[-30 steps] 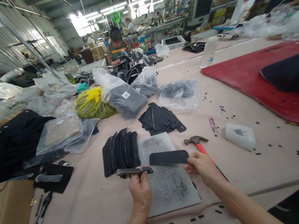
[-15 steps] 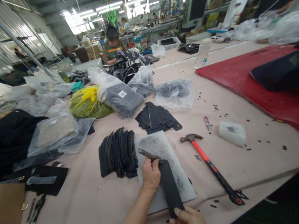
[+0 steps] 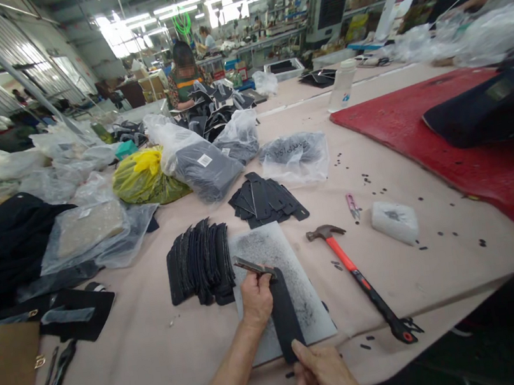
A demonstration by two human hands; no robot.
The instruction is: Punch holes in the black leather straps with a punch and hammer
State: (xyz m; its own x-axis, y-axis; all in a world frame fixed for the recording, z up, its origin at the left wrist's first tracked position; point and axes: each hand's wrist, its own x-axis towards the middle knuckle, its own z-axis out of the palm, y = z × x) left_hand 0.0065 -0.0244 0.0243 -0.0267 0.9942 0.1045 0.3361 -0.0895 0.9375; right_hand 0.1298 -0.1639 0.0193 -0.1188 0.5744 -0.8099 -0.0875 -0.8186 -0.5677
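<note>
My left hand [image 3: 257,298] is closed around a grey metal punch [image 3: 252,265], which lies slantwise over the far end of a black strip [image 3: 285,313]. My right hand [image 3: 324,369] pinches the strip's near end, thumb on top. Beneath the strip is a pale board [image 3: 307,288] speckled with dark marks. Left of the board stands a tight row of black pieces [image 3: 200,262]; beyond it lies a loose fanned pile of flat black pieces [image 3: 265,198]. To the right, a claw hammer [image 3: 353,271] with a red and black handle rests on the table.
Pink thread snips [image 3: 352,205] and a white wrapped block [image 3: 394,223] lie past the hammer, among small black oblong bits. Filled plastic bags [image 3: 205,168] stand at the back. A red sheet [image 3: 487,151] covers the right side. A person [image 3: 186,77] sits across the table.
The view has shifted slightly. Both hands keep their grip on the punch and the strip, and the strip's near end has moved a little away from me and leftward.
</note>
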